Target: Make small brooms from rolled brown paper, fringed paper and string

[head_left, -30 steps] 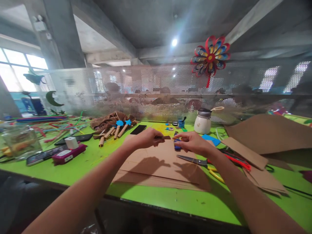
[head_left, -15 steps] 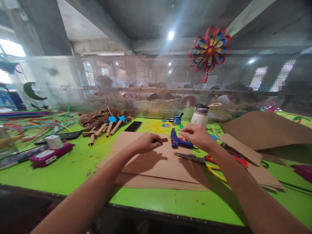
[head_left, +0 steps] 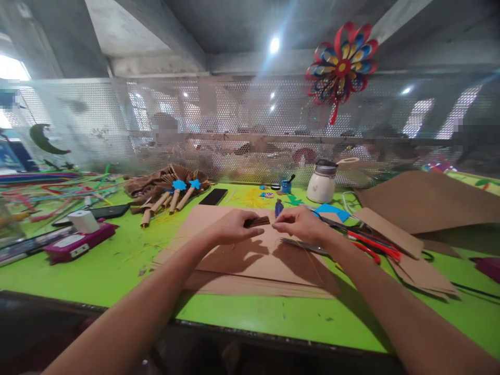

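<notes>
My left hand [head_left: 234,226] is closed around a small brown pleated paper piece [head_left: 260,222], whose end points right. Close to that end, my right hand [head_left: 299,224] has thumb and fingers pinched together; what they hold, if anything, is too small to make out. Beneath both hands lies a stack of brown paper sheets [head_left: 250,289]. A blue glue gun [head_left: 278,207] shows behind my right fingers, mostly hidden. Scissors [head_left: 302,246] lie under my right wrist, handles partly covered by the forearm. A thin yellow strand [head_left: 314,265] runs over the paper below my right hand.
Brown paper bundles with blue flowers [head_left: 177,195] lie at back left, beside a black phone [head_left: 213,196]. A purple power strip [head_left: 80,242] sits left. A white bottle [head_left: 321,185], red-handled scissors [head_left: 375,247] and more brown paper [head_left: 429,203] are right.
My right hand has moved left and down, from above the glue gun to the end of the pleated paper. More pleats now show in my left hand. The view has shifted slightly.
</notes>
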`<state>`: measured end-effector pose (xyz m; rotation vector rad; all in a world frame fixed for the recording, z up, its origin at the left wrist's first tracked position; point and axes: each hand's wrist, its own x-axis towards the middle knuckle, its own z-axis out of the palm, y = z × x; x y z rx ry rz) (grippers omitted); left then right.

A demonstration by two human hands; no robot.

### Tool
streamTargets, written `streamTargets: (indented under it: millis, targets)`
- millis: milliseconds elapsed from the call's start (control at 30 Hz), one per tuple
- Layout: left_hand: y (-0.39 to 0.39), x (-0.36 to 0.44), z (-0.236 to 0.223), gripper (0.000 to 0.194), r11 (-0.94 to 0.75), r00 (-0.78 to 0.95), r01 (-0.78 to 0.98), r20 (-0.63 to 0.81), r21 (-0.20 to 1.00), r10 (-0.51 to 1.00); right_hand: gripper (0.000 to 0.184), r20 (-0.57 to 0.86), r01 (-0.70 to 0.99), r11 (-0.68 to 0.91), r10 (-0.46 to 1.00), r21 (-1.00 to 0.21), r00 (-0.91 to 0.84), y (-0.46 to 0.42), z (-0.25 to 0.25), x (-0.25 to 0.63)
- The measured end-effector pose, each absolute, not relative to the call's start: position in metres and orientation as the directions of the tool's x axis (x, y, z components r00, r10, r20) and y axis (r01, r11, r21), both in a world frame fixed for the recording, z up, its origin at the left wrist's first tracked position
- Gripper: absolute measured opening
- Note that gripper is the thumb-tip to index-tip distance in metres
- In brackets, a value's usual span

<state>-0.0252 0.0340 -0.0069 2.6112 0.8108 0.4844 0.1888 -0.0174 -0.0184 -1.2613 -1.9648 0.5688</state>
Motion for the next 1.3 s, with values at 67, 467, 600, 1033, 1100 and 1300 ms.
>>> streamTargets:
  millis: [67,467,600,1033,1100,1300]
  targets:
    - [0.034,-0.027,-0.009,0.041,-0.756,0.783,0.467,0.183,0.459,0.595,0.017,0.315,0.550,0.415,0.910,-0.725,-0.271,-0.019,-0.015,0.193]
    - [0.036,-0.027,-0.016,0.041,-0.701,0.764,0.477,0.144,0.530,0.629,0.022,0.138,0.272,0.183,0.975,-0.945,-0.176,-0.024,-0.009,0.201]
    - [0.036,-0.026,-0.016,0.038,-0.720,0.765,0.461,0.178,0.519,0.619,0.017,0.262,0.425,0.285,0.958,-0.859,-0.114,-0.022,-0.005,0.206]
    - [0.030,-0.019,-0.015,0.034,-0.736,0.789,0.436,0.174,0.518,0.589,0.023,0.335,0.656,0.357,0.928,-0.665,-0.165,-0.021,0.002,0.222]
    - [0.032,-0.021,-0.016,0.034,-0.731,0.790,0.433,0.170,0.527,0.590,0.023,0.325,0.666,0.349,0.931,-0.659,-0.166,-0.021,0.002,0.223]
    - [0.037,-0.031,-0.015,0.034,-0.628,0.792,0.436,0.056,0.645,0.607,0.027,0.220,0.483,0.374,0.913,-0.792,-0.345,-0.037,0.012,0.223]
